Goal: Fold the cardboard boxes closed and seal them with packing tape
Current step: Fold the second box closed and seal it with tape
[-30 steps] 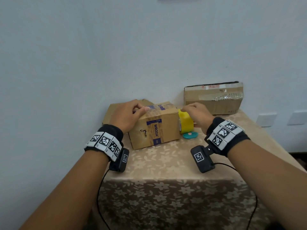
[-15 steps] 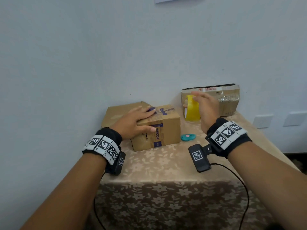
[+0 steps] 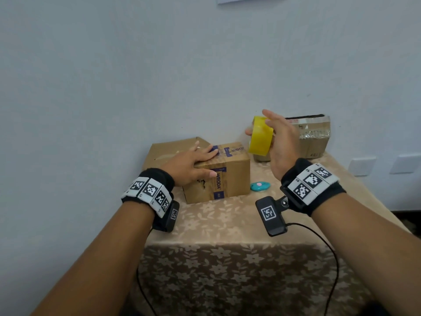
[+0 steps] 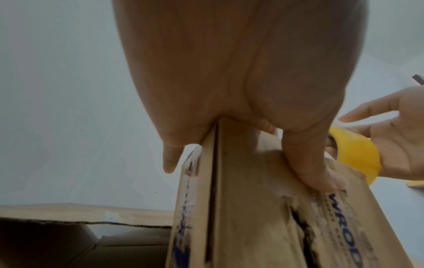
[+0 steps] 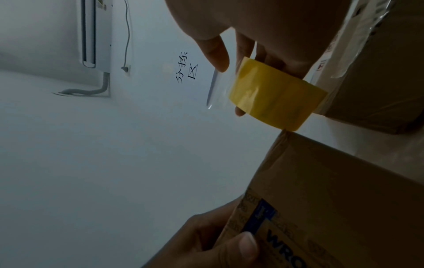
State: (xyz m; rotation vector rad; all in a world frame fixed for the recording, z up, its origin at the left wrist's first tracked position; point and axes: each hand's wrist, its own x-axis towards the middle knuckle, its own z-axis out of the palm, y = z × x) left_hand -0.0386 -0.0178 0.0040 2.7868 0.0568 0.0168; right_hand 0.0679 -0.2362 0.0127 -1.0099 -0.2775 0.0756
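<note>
Gripping the yellow tape roll (image 3: 260, 139), the right hand's fingers (image 5: 215, 52) curl round its rim and through its core, and a short clear tail of tape (image 5: 218, 88) stands free off the roll beside the thumb in the right-wrist view. That right hand (image 3: 282, 144) holds the roll raised above the tabletop (image 3: 227, 222), just beyond the far right corner of the small printed box (image 3: 227, 176) and in front of the taped box (image 3: 312, 137) against the wall. The left hand (image 3: 189, 165) lies flat on the small box, its fingers (image 3: 208, 153) straight and slightly spread across the top flaps and its thumb laid along the upper edge of the front face, pressing the flaps down without clutching them. In the left-wrist view a dark seam (image 4: 212, 190) runs between the closed flaps, and the front face shows a ragged tear (image 4: 300, 232). By my reading the folding of this box is done and the taping is only beginning: no fresh strip shows across the seam. The next move probably calls for bringing the free tail down onto one side of the box, sticking it, then drawing the roll along the seam while the left hand shifts aside yet keeps the flaps shut. A flat brown box (image 3: 168, 151) behind the left hand and a small teal cutter (image 3: 259, 185) near the printed box wait on the cloth.
</note>
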